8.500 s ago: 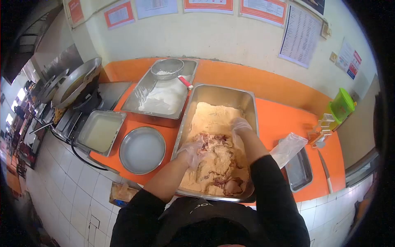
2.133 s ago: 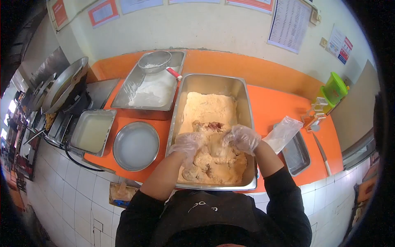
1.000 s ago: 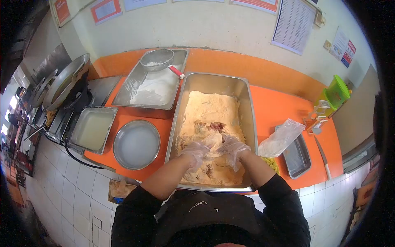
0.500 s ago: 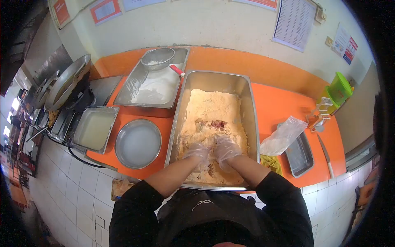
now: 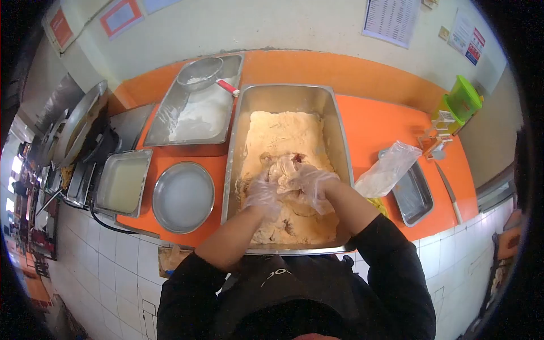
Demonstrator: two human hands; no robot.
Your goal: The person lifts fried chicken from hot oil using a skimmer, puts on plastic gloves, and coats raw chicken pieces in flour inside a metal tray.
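A deep steel pan (image 5: 338,130) holds a thick bed of orange-tinted flour (image 5: 286,131). In its middle is a lump of flour-coated raw meat (image 5: 282,171), a dark red spot showing at its top. My left hand (image 5: 263,192), in a clear plastic glove, is closed against the lump's left side. Gloved the same way, my right hand (image 5: 315,185) grips it from the right. Some fingertips are buried in flour or behind the meat. Smaller floured bits lie nearer the pan's front edge.
Left of the pan are a steel tray of white flour (image 5: 198,122) with a sieve (image 5: 201,73), a round bowl of cloudy liquid (image 5: 183,197) and a square pan of pale liquid (image 5: 124,182). To the right are a plastic bag (image 5: 391,170), a grey tray (image 5: 416,198) and a knife (image 5: 449,191).
Both hands have moved up toward the pan's middle and now hold a floured lump of meat between them. Earlier they were lower, pressed into the flour. The camera view has shifted slightly.
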